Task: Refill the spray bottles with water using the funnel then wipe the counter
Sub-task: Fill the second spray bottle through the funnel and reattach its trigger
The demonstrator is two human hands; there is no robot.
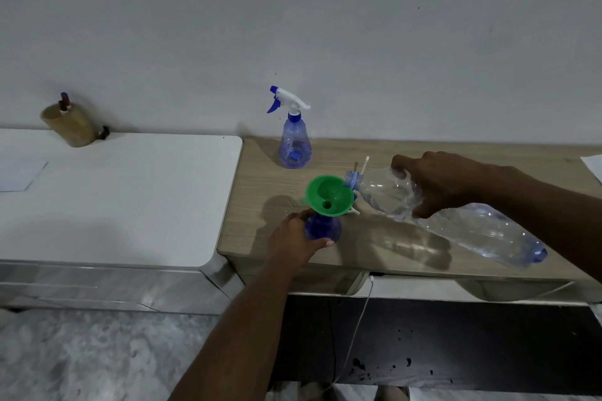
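Spillage onto counter (247,215) is risked if funnel (329,194) on spray bottle (322,228) gripped by left hand (293,239) is flooded by water bottle (472,231) grasped in right hand (446,182).

Spray bottles: two. I count the capped spray bottle (294,143) with its trigger head, and the open spray bottle (321,228) with none.
Green funnel (325,192): one.
Clear plastic water bottle (482,231): one.
My hands in view: two, left hand (293,239) and right hand (446,182).
Surfaces: two, wood-grain counter (267,172) and white tabletop (130,198).
Tan holder (70,125): one.
White cable (361,319): one.
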